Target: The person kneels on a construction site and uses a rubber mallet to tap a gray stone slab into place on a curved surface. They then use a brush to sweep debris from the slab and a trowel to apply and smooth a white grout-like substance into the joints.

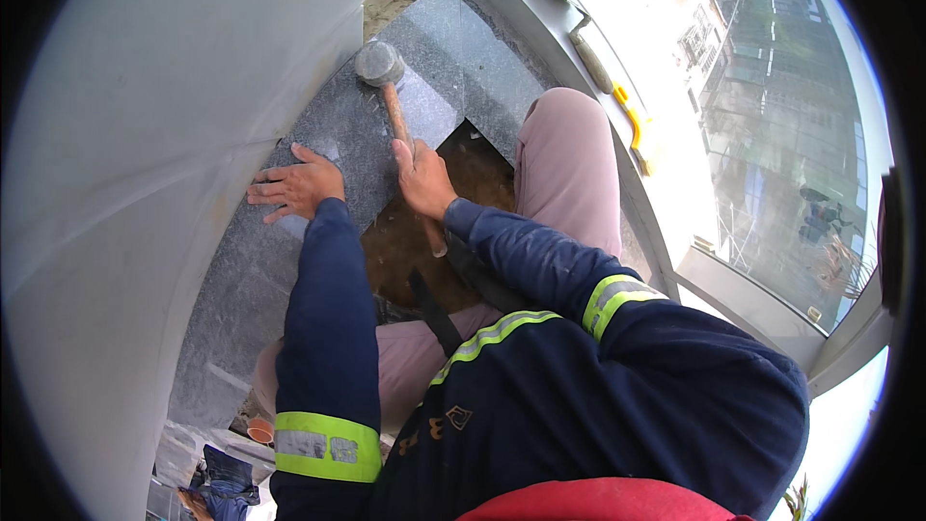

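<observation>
A worker's (550, 405) right hand (426, 180) grips a mallet (393, 104) by its brown handle (399, 125), fingers wrapped tight, the grey head (380, 65) just ahead of it over speckled grey tiles (333, 118). To its left, the empty left hand (301, 183) spreads palm down on the tiles. A brown patch (397, 253) lies below the right hand; well to its right rests a yellow tool (629, 108).

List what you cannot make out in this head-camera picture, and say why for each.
All in the head view:
- Mallet: the gripped part of its handle, hidden by the right hand.
- Grey tiles: the patch beneath the left hand, covered by it.
- Red cloth: its full shape, cut off by the lower edge.
- Outdoor background: fine details, too small and washed out by glare.
</observation>
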The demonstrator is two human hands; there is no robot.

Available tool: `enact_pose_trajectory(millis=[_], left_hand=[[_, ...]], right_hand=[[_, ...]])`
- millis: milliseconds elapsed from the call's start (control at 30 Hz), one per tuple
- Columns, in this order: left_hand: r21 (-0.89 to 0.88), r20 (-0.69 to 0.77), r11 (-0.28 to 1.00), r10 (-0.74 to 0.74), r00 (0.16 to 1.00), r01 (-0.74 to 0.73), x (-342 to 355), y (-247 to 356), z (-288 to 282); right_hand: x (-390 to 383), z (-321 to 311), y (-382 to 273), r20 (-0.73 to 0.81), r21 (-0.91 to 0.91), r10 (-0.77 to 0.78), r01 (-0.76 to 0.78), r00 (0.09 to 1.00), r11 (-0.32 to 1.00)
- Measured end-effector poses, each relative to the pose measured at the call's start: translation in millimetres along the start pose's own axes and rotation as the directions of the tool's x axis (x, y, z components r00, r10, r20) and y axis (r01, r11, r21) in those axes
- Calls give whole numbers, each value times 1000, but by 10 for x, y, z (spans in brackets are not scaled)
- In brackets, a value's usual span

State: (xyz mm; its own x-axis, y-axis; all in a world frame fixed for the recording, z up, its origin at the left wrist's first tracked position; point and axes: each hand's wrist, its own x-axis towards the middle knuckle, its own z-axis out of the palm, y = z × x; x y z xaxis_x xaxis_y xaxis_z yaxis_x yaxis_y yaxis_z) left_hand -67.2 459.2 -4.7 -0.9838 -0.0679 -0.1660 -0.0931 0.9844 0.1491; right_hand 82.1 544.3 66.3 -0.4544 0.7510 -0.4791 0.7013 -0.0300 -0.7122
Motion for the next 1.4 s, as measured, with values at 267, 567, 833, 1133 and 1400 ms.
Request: enact_pose_trajectory(millis=[267, 567, 833, 1133, 1400], left_hand=[[2, 8, 1000, 28, 1000, -28, 20, -6, -8], [22, 32, 999, 33, 999, -34, 5, 13, -43], [27, 11, 999, 35, 999, -35, 5, 12, -35], [8, -53, 999, 39, 998, -38, 3, -19, 6], [37, -52, 999, 41, 998, -39, -6, -22, 19]], right_hand=[[-72, -15, -31, 45, -21, 25, -24, 999, 999], [-219, -27, 54, 42, 3, 12, -12, 999, 1000], [-308, 63, 137, 28, 72, -13, 11, 1000, 997], [-225, 116, 55, -47, 44, 9, -7, 999, 999], [-44, 118, 53, 10, 60, 94, -94, 996, 994]])
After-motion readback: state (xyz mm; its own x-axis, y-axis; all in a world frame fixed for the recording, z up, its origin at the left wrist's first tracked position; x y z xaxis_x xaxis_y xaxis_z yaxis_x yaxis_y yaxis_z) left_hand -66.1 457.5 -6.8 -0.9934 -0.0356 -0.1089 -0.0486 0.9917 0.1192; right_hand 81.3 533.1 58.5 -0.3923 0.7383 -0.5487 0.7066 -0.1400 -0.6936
